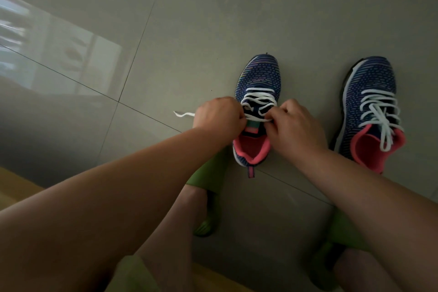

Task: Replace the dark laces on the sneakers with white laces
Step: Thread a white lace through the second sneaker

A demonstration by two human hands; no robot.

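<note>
Two navy knit sneakers with pink linings stand on the grey tiled floor. The left sneaker (259, 78) carries a white lace (259, 99) threaded through its lower eyelets. My left hand (216, 116) grips one end of that lace at the sneaker's left side; the lace's tip (181, 115) trails out to the left on the floor. My right hand (292, 123) pinches the lace's other end at the upper eyelets. The right sneaker (373, 92) is fully laced in white (379, 111), with loose ends lying across its opening. No dark laces are in view.
My feet in green slippers (208, 178) rest on the floor just behind the sneakers, a second slipper (341, 230) to the right. A yellow wooden edge (14, 185) shows at the lower left. Floor tiles (166, 31) stretch ahead.
</note>
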